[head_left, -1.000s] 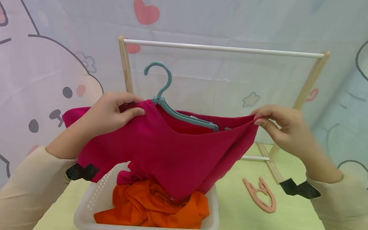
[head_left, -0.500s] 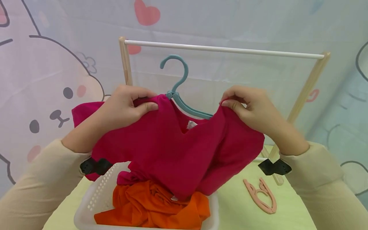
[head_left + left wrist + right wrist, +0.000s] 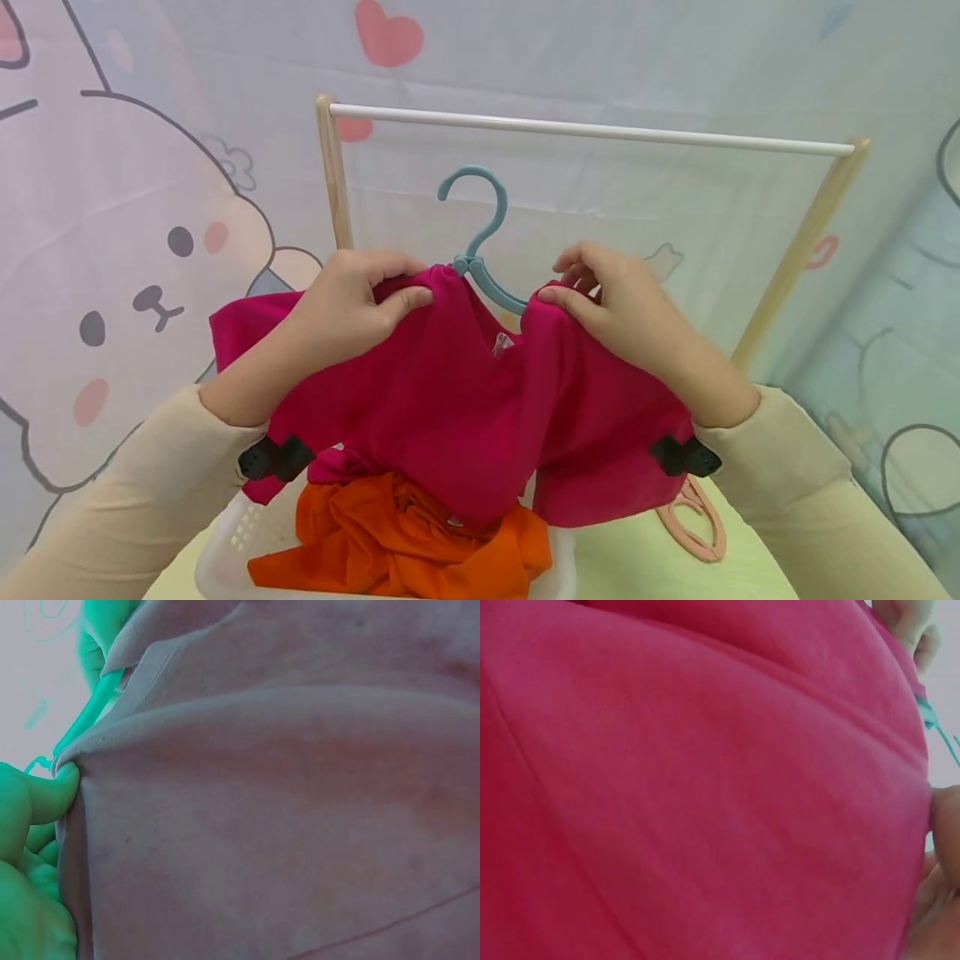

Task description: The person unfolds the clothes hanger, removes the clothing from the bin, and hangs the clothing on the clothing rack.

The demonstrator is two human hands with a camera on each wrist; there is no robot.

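Observation:
A magenta T-shirt (image 3: 465,400) hangs between both hands above the basket, its neckline facing up. Through the neck opening rises a blue-green clothes hanger (image 3: 491,287), its hook upright; the arms are mostly inside the cloth. My left hand (image 3: 348,304) pinches the left shoulder of the shirt beside the hanger's centre, thumb in front. At the other side of the neckline, my right hand (image 3: 618,304) pinches the right shoulder between thumb and fingers. In the left wrist view the shirt (image 3: 262,802) fills most of the picture, the hanger (image 3: 90,712) showing at its edge.
Below the shirt stands a white basket (image 3: 217,554) with orange clothing (image 3: 397,542) in it. A folded pink hanger (image 3: 697,533) lies on the table (image 3: 622,567) to the right, partly covered by the shirt. Behind is a wooden rack with a white rail (image 3: 592,129).
My right hand has moved left, bringing the shirt's right shoulder over the hanger's right arm. The left hand and the hanger have shifted a little to the right.

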